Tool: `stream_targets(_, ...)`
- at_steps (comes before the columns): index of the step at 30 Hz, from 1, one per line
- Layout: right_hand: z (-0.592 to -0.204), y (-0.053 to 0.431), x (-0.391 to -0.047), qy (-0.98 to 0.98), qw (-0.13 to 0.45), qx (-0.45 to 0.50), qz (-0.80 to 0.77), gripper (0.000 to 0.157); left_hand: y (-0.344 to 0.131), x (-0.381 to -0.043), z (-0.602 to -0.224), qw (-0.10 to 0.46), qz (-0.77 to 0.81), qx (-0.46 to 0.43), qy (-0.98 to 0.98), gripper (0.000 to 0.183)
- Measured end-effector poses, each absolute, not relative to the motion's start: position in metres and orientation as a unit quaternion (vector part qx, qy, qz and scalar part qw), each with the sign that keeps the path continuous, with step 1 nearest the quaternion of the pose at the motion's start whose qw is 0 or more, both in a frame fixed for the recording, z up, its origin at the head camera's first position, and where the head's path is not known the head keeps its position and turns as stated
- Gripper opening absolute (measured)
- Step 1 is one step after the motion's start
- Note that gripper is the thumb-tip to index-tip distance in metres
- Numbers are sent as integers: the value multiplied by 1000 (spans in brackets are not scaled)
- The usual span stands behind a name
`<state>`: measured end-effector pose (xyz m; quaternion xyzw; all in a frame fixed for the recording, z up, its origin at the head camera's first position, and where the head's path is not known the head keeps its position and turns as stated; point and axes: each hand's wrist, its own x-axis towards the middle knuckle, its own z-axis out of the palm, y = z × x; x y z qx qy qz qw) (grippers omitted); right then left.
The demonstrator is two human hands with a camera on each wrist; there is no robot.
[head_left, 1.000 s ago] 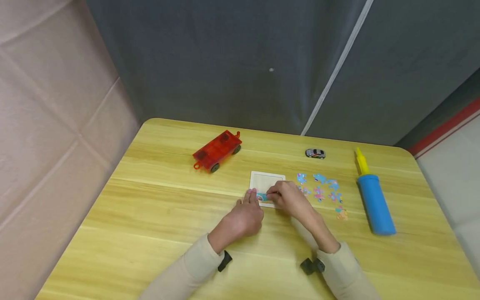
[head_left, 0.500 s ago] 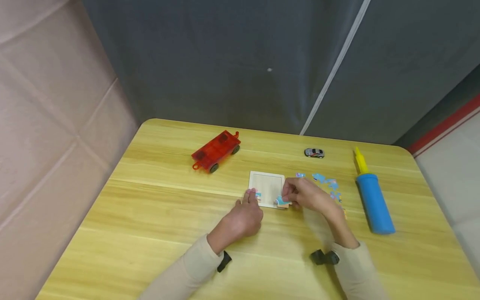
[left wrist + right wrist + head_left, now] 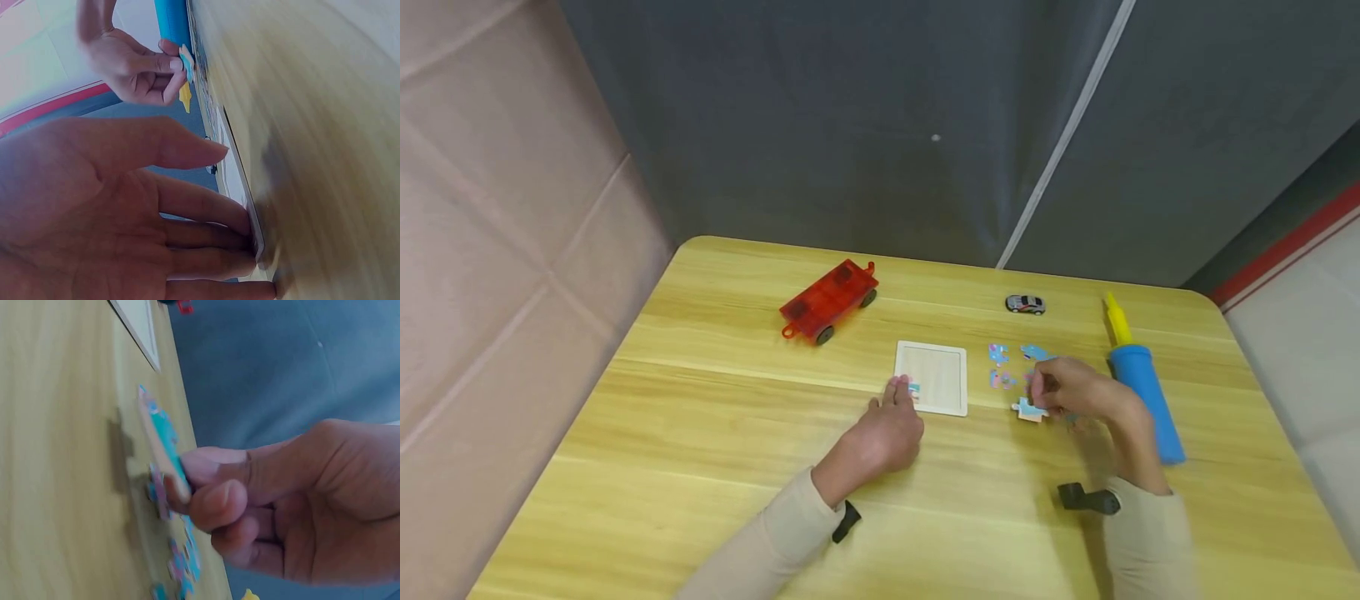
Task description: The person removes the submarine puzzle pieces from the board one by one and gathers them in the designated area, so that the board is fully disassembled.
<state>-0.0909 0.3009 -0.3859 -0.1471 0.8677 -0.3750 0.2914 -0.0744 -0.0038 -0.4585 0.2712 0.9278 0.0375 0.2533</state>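
Note:
My right hand [image 3: 1086,390] pinches a blue-and-tan jigsaw puzzle piece [image 3: 1028,410] between thumb and fingers, just above the table. In the right wrist view the puzzle piece [image 3: 161,434] is tilted, clear of the wood. My left hand [image 3: 883,435] rests its extended fingertips on the lower left corner of a white-rimmed puzzle tray [image 3: 964,379]. Beside those fingertips one small puzzle piece [image 3: 914,391] lies inside that corner. The left wrist view shows the left hand [image 3: 119,200] with fingers straight at the tray's edge. Loose puzzle pieces [image 3: 997,354] lie right of the tray, partly hidden by the right hand.
A red toy wagon [image 3: 829,300] stands at the back left. A small silver toy car [image 3: 1025,304] is at the back. The blue hand pump [image 3: 1146,400] with a yellow nozzle lies at the right, partly behind the right hand. A dark curtain [image 3: 850,125] hangs behind the table.
My right hand has lifted the blue-and-tan puzzle piece from the tray and carried it right, over by the loose pieces. The left hand stays at the tray's corner.

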Motion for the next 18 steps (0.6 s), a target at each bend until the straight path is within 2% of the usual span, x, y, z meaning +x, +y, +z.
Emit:
stream_targets(12, -388, 311, -89, 867, 302, -138, -372, 16, -5, -68, -437, 253, 47, 267, 929, 46)
stream_targets(18, -387, 306, -87, 885, 305, -84, -341, 16, -5, -68, -439, 242, 53, 271, 930, 46)
